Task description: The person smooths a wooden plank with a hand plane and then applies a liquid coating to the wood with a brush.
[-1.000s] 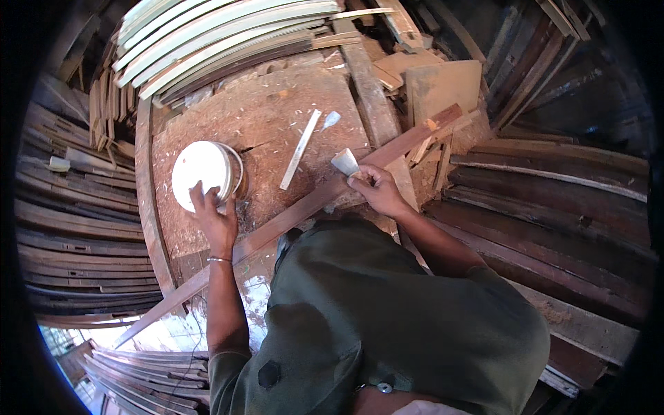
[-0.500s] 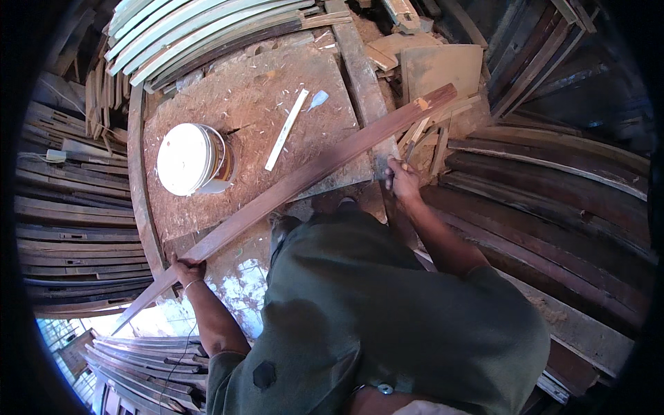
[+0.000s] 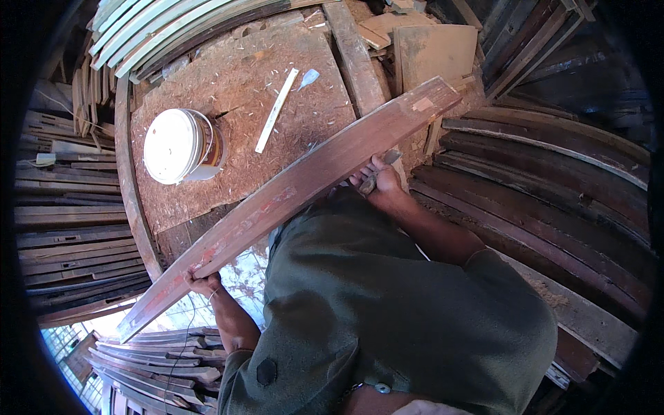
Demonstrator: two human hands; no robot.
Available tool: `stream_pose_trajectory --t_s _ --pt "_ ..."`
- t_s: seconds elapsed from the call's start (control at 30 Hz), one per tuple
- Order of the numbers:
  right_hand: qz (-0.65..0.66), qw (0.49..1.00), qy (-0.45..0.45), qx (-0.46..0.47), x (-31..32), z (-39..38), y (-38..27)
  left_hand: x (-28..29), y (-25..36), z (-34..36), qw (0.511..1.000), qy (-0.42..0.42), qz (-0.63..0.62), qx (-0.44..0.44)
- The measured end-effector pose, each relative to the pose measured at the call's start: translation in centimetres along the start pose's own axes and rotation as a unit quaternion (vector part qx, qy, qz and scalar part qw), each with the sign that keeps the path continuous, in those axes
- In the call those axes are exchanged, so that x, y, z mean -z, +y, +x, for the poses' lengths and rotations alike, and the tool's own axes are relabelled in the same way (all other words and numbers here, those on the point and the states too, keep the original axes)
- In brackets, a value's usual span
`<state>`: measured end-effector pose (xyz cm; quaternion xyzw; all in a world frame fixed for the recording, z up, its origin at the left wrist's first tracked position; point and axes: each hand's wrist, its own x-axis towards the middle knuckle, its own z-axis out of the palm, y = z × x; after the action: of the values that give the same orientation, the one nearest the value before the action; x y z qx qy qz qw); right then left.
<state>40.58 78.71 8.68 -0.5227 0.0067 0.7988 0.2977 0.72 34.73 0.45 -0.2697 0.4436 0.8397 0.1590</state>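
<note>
A long reddish-brown wooden plank [image 3: 297, 183] slants across in front of me, its wide face turned up. Red patches and a pale patch mark that face. My left hand [image 3: 204, 284] is closed on its lower edge near the left end. Beneath the right half, my right hand [image 3: 379, 181] is closed around a small scraper-like tool [image 3: 391, 157] with a flat grey blade; its fingers meet the plank's lower edge, and whether they bear its weight I cannot tell. Beyond the plank, a pale flat strip [image 3: 277, 111] and a light blue flat piece [image 3: 309, 78] lie on the worktable [image 3: 238, 149].
A white-lidded bucket [image 3: 173, 145] stands on the table's left side among wood shavings. Pale slats [image 3: 162, 34] are stacked at the far left. Timber piles [image 3: 76, 228] rise at left, with more dark boards [image 3: 532, 207] at right. A flat brown panel [image 3: 436, 55] leans behind.
The plank has rolled, so its wide face now shows instead of a narrow edge. My right hand, with the tool, has moved left under the plank. My left hand still grips it.
</note>
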Motion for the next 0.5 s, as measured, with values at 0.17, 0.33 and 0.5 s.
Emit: stream_pose_trajectory --t_s 0.17,0.33,0.5 --pt "0.018 0.989 -0.147 0.012 2.8 1.8 0.4 0.5 -0.6 -0.9 1.0 -0.015 0.015 -0.01" --pt "0.026 0.997 -0.078 0.013 0.7 0.0 0.2 -3.0 -1.3 -3.7 0.998 0.061 -0.023 -0.011" --pt "-0.013 0.994 -0.108 0.021 2.5 1.9 -0.1 -5.3 -2.1 -7.0 0.997 0.065 0.004 -0.042"
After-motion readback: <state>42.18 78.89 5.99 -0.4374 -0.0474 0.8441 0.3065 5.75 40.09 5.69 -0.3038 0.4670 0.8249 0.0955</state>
